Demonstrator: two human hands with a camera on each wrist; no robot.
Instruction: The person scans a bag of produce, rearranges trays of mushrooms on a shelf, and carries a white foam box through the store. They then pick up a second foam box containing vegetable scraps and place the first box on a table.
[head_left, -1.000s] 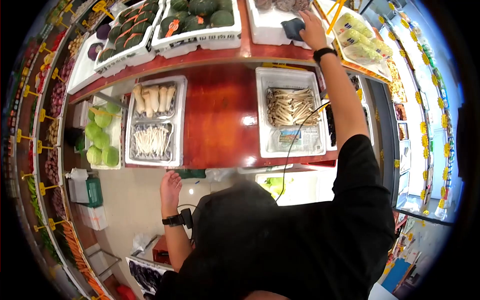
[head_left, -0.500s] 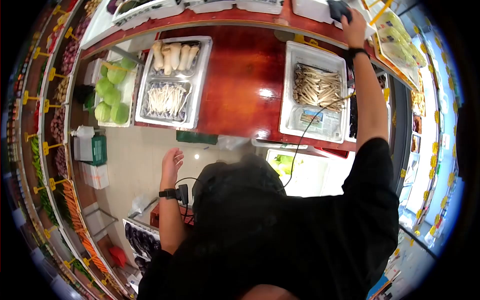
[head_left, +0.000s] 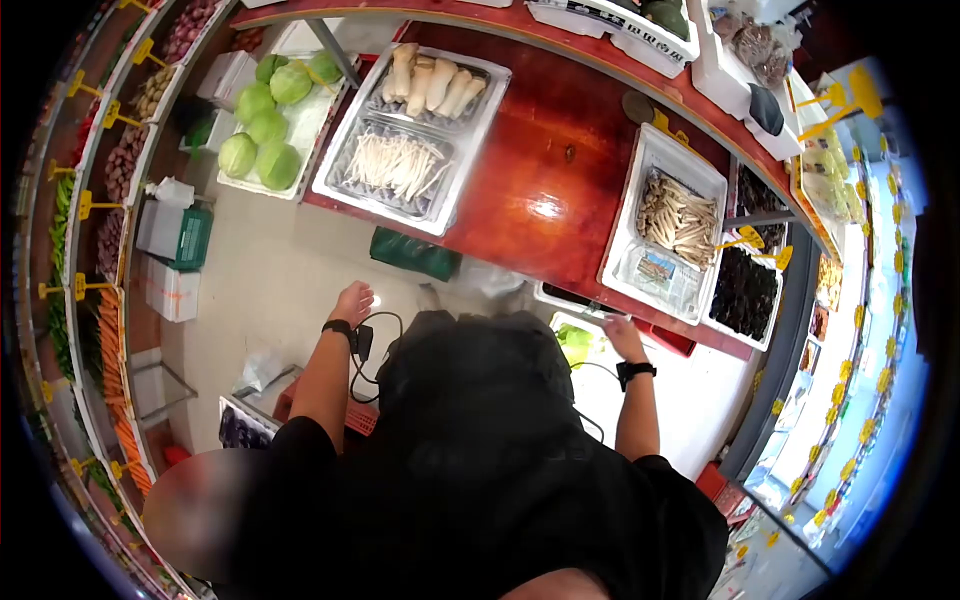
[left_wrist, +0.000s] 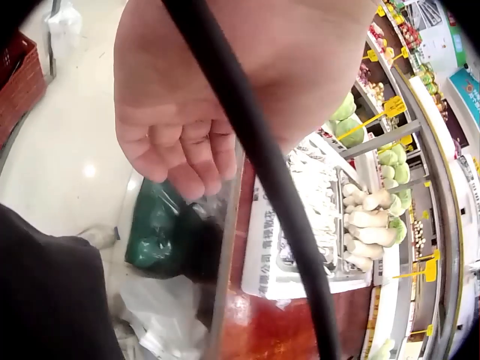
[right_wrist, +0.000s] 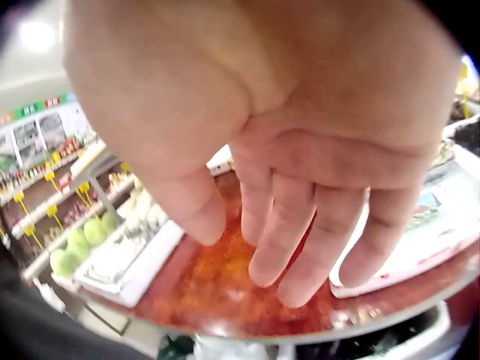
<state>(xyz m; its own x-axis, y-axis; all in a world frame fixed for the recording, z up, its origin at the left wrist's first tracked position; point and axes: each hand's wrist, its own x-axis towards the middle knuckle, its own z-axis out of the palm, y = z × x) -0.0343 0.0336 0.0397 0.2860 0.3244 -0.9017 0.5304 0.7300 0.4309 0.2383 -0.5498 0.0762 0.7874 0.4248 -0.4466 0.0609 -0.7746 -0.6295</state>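
Observation:
My left hand hangs in front of the red table, fingers loosely bent and holding nothing; a black cable crosses it in the left wrist view. Near the table's front edge, my right hand is empty, its fingers relaxed and spread a little. On the red table a white tray with thick and thin pale mushrooms lies at left, and another with brownish mushrooms at right. A dark item rests against a white foam box on the upper shelf.
Green cabbages fill a tray left of the table. A green bag lies under its front edge. Vegetable shelves run along the left, a dark tray stands at right, and an upper shelf spans the back.
My right hand has let go of the dark item at the upper shelf and come down toward my body. The head view has shifted and turned; my left hand stays low.

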